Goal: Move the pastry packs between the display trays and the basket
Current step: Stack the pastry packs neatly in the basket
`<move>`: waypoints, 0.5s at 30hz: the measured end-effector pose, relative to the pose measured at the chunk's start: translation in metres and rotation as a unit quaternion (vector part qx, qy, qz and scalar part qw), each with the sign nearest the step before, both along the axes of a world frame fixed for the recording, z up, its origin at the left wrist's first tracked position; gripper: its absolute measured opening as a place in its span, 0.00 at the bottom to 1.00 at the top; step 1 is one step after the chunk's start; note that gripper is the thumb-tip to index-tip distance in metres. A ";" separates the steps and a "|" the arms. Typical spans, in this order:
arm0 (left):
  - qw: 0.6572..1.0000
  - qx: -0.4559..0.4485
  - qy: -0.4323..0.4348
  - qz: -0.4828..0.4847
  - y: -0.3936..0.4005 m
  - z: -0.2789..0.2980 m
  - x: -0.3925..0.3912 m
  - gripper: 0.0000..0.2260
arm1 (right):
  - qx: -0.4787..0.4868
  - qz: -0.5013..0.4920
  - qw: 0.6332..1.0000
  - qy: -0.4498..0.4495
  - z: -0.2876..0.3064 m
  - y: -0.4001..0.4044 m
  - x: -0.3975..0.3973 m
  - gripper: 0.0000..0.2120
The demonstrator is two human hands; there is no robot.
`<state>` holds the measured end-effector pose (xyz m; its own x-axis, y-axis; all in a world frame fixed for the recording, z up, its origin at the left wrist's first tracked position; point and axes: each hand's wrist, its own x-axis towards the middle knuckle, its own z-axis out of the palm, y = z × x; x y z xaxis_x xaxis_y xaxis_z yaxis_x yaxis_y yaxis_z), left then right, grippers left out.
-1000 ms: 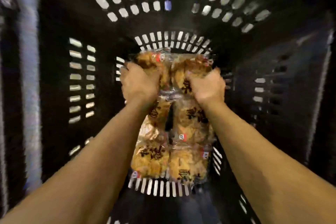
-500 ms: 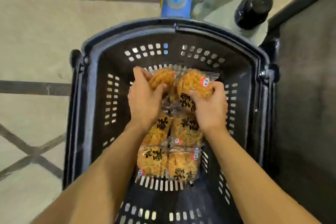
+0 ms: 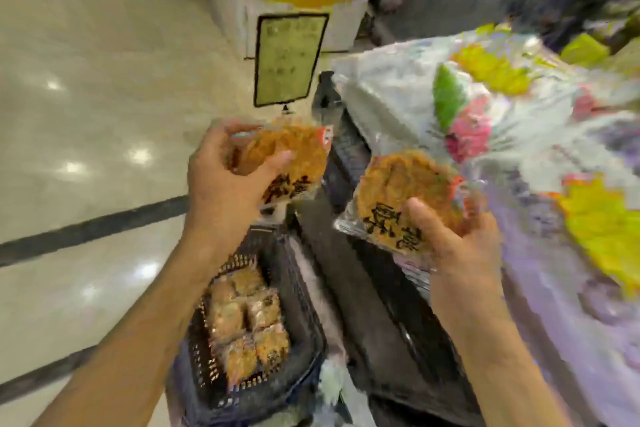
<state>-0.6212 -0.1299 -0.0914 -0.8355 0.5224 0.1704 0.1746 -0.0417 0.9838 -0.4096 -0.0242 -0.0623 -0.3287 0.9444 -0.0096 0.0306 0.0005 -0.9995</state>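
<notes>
Holding two packs, one per hand: left pack [image 3: 294, 158] mid-frame, right pack [image 3: 401, 198] right of centre, both raised above the basket [image 3: 301, 291] at lower centre. My left hand [image 3: 221, 184] grips its pack, thumb on top; right hand [image 3: 453, 246] pinches its pack at the lower edge. I judge them light, film slick and crinkly, pastry inside crumbly, so hold by the flat faces, not the seams, no squeeze. More packs [image 3: 249, 319] lie in the basket. Blurred display [image 3: 502, 121] at right.

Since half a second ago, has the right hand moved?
Yes. The right hand, gripping a pastry pack, has come up out of the basket, toward the display at right.
</notes>
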 end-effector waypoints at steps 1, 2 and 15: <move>0.999 0.032 0.012 -0.034 0.012 0.036 0.022 0.16 | 0.026 -0.033 0.999 0.007 0.034 -0.002 0.033 0.22; 0.995 0.061 0.019 -0.073 0.026 0.070 0.048 0.16 | 0.056 -0.068 0.996 0.005 0.065 -0.005 0.068 0.23; 0.796 0.131 0.216 -0.550 0.211 0.214 0.476 0.19 | 0.132 -0.364 0.910 -0.151 0.169 -0.003 0.536 0.16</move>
